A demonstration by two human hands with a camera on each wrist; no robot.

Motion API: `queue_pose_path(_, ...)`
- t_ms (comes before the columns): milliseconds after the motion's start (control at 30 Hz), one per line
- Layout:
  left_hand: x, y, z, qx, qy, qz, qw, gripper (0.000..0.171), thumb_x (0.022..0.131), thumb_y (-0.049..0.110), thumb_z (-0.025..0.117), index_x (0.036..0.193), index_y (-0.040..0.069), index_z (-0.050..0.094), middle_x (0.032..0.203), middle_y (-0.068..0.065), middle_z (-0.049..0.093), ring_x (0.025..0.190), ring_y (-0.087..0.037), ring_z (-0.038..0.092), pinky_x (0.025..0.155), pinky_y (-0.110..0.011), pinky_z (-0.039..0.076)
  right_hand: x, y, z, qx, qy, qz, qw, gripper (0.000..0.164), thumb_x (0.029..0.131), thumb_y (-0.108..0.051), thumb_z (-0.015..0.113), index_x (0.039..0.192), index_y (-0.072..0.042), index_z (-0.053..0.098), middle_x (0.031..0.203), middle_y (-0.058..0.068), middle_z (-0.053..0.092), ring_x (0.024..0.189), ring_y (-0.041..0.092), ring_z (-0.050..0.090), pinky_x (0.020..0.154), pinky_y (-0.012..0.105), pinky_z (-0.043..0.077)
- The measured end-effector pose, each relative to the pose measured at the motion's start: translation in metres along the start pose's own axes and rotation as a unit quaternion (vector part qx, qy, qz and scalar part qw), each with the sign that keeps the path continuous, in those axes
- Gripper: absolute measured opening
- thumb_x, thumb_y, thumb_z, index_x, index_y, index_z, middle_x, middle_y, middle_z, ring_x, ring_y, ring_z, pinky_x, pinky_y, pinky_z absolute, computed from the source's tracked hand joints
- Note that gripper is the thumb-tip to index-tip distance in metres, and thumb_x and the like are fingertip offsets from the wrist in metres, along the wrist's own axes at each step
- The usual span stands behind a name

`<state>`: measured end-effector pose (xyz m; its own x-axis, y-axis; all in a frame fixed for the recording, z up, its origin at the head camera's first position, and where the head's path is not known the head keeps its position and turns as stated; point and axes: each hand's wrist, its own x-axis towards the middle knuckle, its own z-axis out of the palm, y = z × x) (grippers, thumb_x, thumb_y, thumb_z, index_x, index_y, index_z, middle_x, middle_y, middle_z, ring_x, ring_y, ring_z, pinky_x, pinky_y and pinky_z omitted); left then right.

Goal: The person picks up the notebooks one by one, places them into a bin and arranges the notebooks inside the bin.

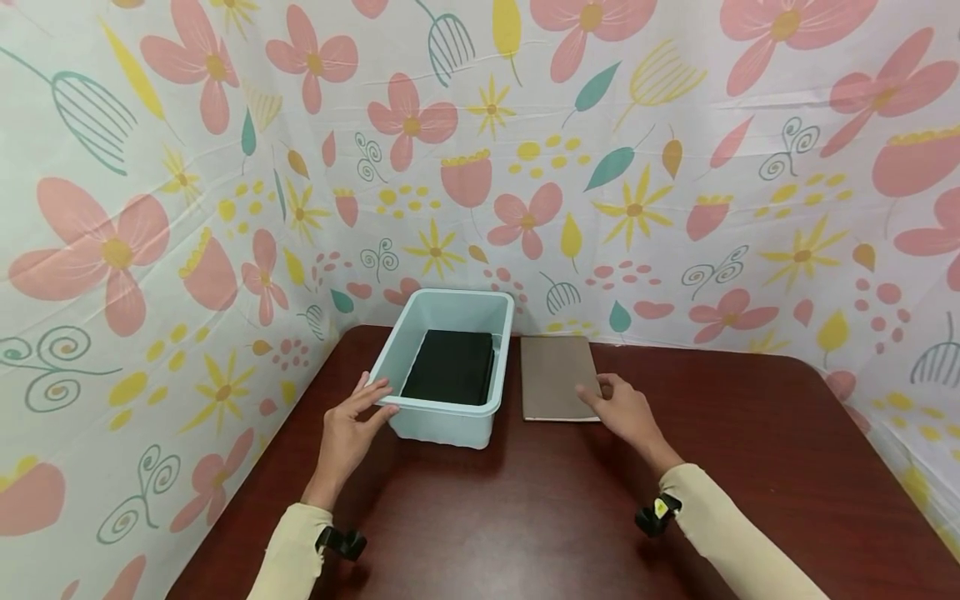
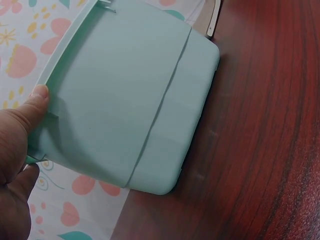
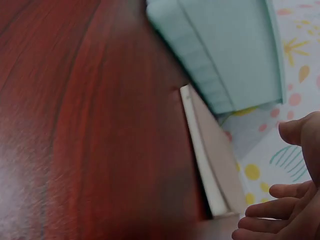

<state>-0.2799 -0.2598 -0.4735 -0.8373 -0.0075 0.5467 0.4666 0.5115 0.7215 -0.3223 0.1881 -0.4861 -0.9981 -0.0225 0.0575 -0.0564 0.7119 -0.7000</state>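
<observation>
A pale blue-green plastic bin (image 1: 442,422) stands on the table with a black book (image 1: 452,367) lying flat inside. My left hand (image 1: 352,429) grips the bin's near left corner at the rim. In the left wrist view, the thumb (image 2: 39,95) presses the rim from outside. A taupe-covered book (image 1: 558,379) lies flat just right of the bin, its pale page edge showing in the right wrist view. My right hand (image 1: 622,410) is at this book's right edge, thumb over the cover and fingers extended beside the edge.
The dark reddish wooden table (image 1: 525,517) runs back to a flower-printed cloth (image 1: 570,167) hanging behind it and along the left. Black wrist straps (image 1: 341,543) sit on both cream sleeves (image 1: 738,533).
</observation>
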Motion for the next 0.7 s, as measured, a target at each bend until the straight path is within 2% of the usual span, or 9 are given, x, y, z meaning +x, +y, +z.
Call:
queue_pose_path(167,0.0,0.0,0.001,-0.006,0.005,0.002,1.0,0.038,0.083,0.016,0.085,0.119,0.013,0.078,0.13,-0.004,0.071,0.144,-0.022,0.045,0.103,-0.007,0.038,-0.002,0.011,0.008,-0.02,0.013,0.006,1.0,0.093,0.097,-0.067,0.054,0.149,0.009,0.042,0.141,0.034,0.054,0.126,0.048,0.056,0.102,0.064,0.047)
queue_pose_path(267,0.0,0.014,0.002,-0.012,0.011,0.006,0.9998,0.036,0.082,0.007,0.084,0.118,0.006,0.078,0.128,-0.012,0.071,0.143,-0.03,0.046,0.102,-0.006,0.038,-0.002,0.016,0.011,-0.033,0.014,0.014,0.999,0.095,0.096,-0.069,0.053,0.15,0.008,0.041,0.141,0.034,0.053,0.125,0.05,0.056,0.101,0.065,0.046)
queue_pose_path(400,0.0,0.016,0.003,-0.011,0.017,0.001,0.9998,0.037,0.08,-0.002,0.083,0.116,0.001,0.077,0.127,-0.019,0.07,0.143,-0.037,0.045,0.101,-0.004,0.037,0.0,0.021,0.015,-0.04,0.014,0.019,0.999,0.098,0.094,-0.07,0.056,0.15,0.008,0.04,0.142,0.035,0.052,0.125,0.051,0.055,0.101,0.067,0.046)
queue_pose_path(500,0.0,0.003,0.005,-0.008,0.017,-0.004,0.9998,0.038,0.08,0.0,0.084,0.117,0.005,0.077,0.128,-0.015,0.07,0.144,-0.033,0.045,0.1,-0.003,0.036,0.002,0.023,0.02,-0.04,0.016,0.01,0.999,0.096,0.093,-0.066,0.061,0.149,0.01,0.042,0.141,0.036,0.053,0.125,0.051,0.055,0.1,0.067,0.046)
queue_pose_path(700,-0.001,0.002,0.002,-0.013,0.01,0.0,0.9999,0.037,0.082,0.011,0.085,0.118,0.013,0.078,0.129,-0.007,0.071,0.145,-0.025,0.045,0.1,-0.004,0.038,0.004,0.027,0.028,-0.051,0.036,-0.005,0.998,0.085,0.09,-0.046,0.077,0.144,0.012,0.048,0.133,0.036,0.058,0.118,0.05,0.06,0.094,0.064,0.051)
